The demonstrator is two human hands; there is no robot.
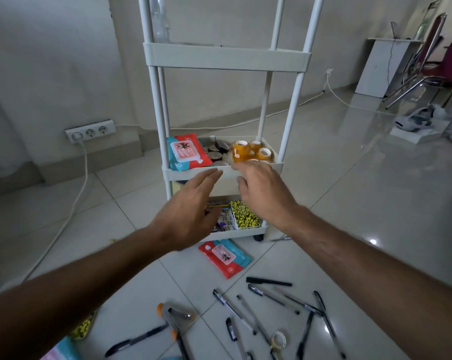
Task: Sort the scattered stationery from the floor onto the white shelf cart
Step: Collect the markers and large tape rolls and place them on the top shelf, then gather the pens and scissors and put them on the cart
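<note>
Nothing is held in either hand: the left hand [187, 214] is extended with fingers straight and together, and the right hand [262, 189] is spread with fingers loosely bent, its fingertips at the front rim of the middle tray of the white shelf cart [222, 57]. From left to right, a wall socket strip [90, 131] with a white cable is noted at the skirting, then the cart, then a chair [425, 61] well off at the far right. On the middle tray a blue-and-red wipes pack [188, 154] lies at the left, dark tape rolls [218, 149] in the centre and orange tape rolls [250, 150] at the right, just beyond the right fingertips. The bottom tray, partly hidden by both hands, is seen to hold a yellow-and-black patterned item [245, 215]. Stationery remaining on the floor is recorded as follows: a stapler-like tool with orange ends [175, 318] at the left, a second wipes pack [224, 257] just in front of the cart, a clear tape roll [279, 340], and scattered black pens [269, 298] to the right. It is judged that a placement on the middle tray is just complete and the task is partly done. For the next move, both hands would need to be lowered to the floor and a remaining item, most readily the near wipes pack, gripped and lifted to its matching tray.
</note>
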